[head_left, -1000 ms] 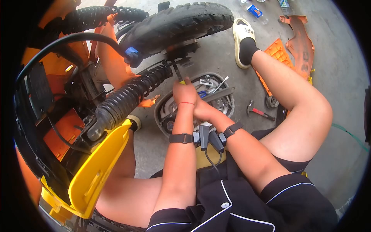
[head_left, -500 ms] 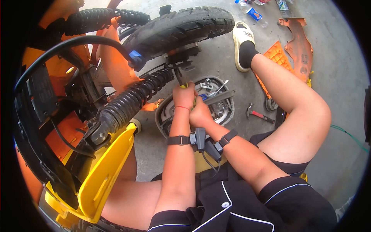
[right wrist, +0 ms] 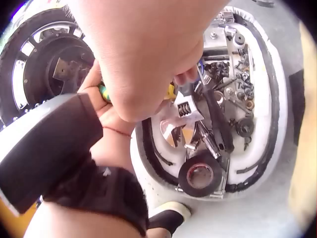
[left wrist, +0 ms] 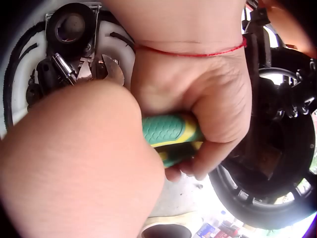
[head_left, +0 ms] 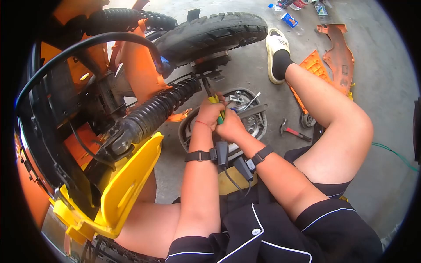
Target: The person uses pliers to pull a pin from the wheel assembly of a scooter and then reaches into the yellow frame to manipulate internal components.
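Note:
Pliers with green and yellow handles [head_left: 213,99] reach up toward the hub of a tilted wheel [head_left: 210,37], their dark head [head_left: 206,84] overlapping the axle end in the head view. My left hand [head_left: 208,114], with a red string at its wrist, curls round the handles. In the left wrist view, two green handles [left wrist: 168,130] run through that hand. My right hand [head_left: 231,125] grips the lower handle ends beside it. Seen from the right wrist, the right hand [right wrist: 143,64] hides most of the pliers. Below lies a tray-like shell [right wrist: 270,144] full of tools and screws.
The shell holds an adjustable wrench [right wrist: 187,109], a black-handled screwdriver [right wrist: 220,124] and a tape roll [right wrist: 199,177]. A spring shock absorber [head_left: 149,111] and yellow panel [head_left: 127,193] stand on the left. On the floor lie a hammer [head_left: 294,131], orange panels [head_left: 340,57] and bottles [head_left: 289,19].
My right hand has come from under the left wrist to the handle ends beside the left hand. More of the green and yellow handles shows. The head view has shifted slightly.

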`<control>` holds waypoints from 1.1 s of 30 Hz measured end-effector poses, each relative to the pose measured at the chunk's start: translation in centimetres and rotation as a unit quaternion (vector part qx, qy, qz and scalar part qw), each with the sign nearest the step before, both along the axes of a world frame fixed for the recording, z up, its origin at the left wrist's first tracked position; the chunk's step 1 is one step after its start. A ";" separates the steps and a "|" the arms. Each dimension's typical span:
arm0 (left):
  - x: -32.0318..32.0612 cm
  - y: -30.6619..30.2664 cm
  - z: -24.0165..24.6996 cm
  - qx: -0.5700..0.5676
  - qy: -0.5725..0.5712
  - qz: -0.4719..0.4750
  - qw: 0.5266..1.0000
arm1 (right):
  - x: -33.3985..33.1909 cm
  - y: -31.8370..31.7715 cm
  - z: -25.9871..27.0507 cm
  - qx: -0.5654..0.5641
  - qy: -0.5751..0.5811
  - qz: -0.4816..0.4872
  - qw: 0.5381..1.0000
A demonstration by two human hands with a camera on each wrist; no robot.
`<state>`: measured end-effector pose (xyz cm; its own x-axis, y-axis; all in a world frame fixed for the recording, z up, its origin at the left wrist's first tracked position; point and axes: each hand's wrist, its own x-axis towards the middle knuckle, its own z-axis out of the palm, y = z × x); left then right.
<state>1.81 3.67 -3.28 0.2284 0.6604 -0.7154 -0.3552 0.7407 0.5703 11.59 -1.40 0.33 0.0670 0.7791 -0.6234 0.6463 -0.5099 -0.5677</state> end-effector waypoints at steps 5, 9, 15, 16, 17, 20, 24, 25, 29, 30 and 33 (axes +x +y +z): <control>2.2 0.2 -1.1 0.007 0.235 -0.007 0.972 | 1.6 0.8 0.0 -0.095 0.274 -0.032 0.956; 3.5 0.6 0.4 -0.010 0.342 0.033 0.939 | 3.0 1.2 -1.5 -0.214 0.336 -0.012 0.917; 4.8 1.1 1.9 -0.026 0.504 -0.040 0.862 | 3.1 0.8 -4.2 -0.232 0.472 -0.079 0.847; 5.0 1.2 2.6 -0.028 0.502 -0.040 0.863 | 3.2 0.7 -4.5 -0.233 0.470 -0.080 0.848; 5.0 1.3 3.2 -0.019 0.501 -0.043 0.864 | 3.2 0.5 -4.7 -0.224 0.480 -0.096 0.843; 4.8 1.4 3.3 0.005 0.506 -0.041 0.861 | 2.6 0.6 -3.4 -0.192 0.466 -0.113 0.856; 3.9 1.3 1.3 0.057 0.499 -0.040 0.864 | 1.1 -0.3 -2.9 -0.051 0.317 -0.082 0.943; 3.5 1.2 -0.2 0.059 0.498 -0.038 0.865 | 0.9 -0.7 -3.3 -0.049 0.316 -0.081 0.944; 1.6 1.2 -0.9 0.031 0.258 -0.032 0.965 | -0.2 0.0 0.1 -0.015 0.090 -0.071 0.993; 1.1 1.1 -0.3 -0.007 0.117 -0.023 0.993 | -0.7 0.3 1.2 -0.025 0.021 -0.072 0.997; -0.4 0.5 -1.0 0.006 -0.197 0.031 0.980 | -2.3 -0.9 1.9 0.020 -0.084 -0.076 0.993</control>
<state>1.45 4.17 -4.33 0.4449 0.6891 -0.5720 -0.5940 0.7050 0.3874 9.24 -2.31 2.20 0.2857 0.7764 -0.5618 0.6513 -0.5874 -0.4805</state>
